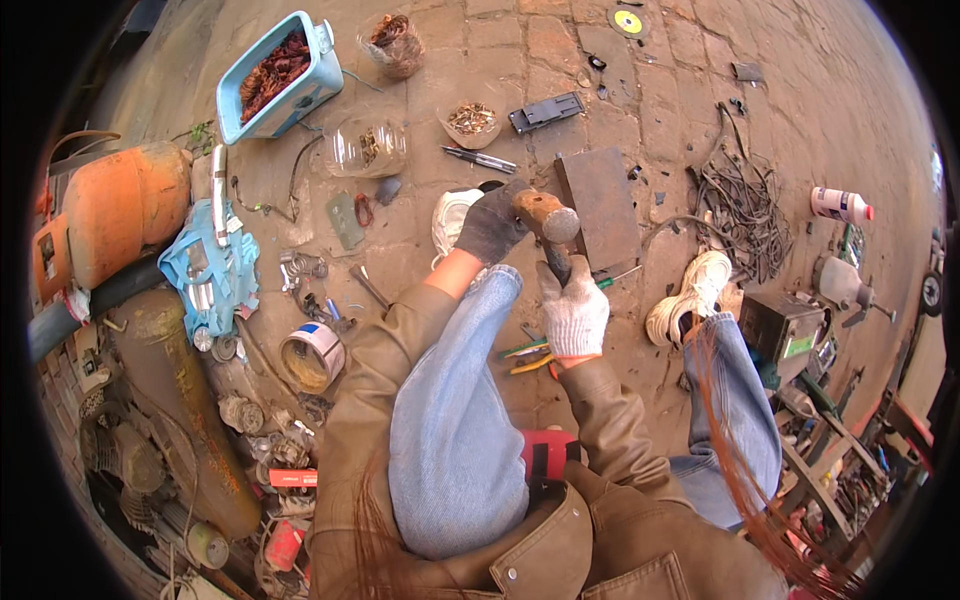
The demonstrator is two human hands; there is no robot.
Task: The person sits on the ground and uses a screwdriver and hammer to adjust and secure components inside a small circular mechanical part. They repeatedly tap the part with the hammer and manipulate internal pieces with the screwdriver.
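Note:
My left hand [490, 225], in a dark glove, is closed at the hammer's head, just left of a flat metal plate [610, 220]; what its fingers grip is hidden. My right hand [577, 318], in a white knit glove, is closed round the dark handle of a hammer with a rusty head [540, 208]. Beyond my hands lie pens or slim tools [480, 158], a dark plastic part [546, 111] and a cut plastic tub of small metal bits [470, 118]. Green and yellow handled pliers [531, 362] lie below my right hand.
A blue bin of copper-coloured scrap [235, 100], clear containers [365, 150], a white tub [312, 355] and orange machinery [125, 210] surround me. Tangled cables [740, 210], a white bottle [840, 205] and a metal box [780, 330] lie rightward on the brick ground [670, 80].

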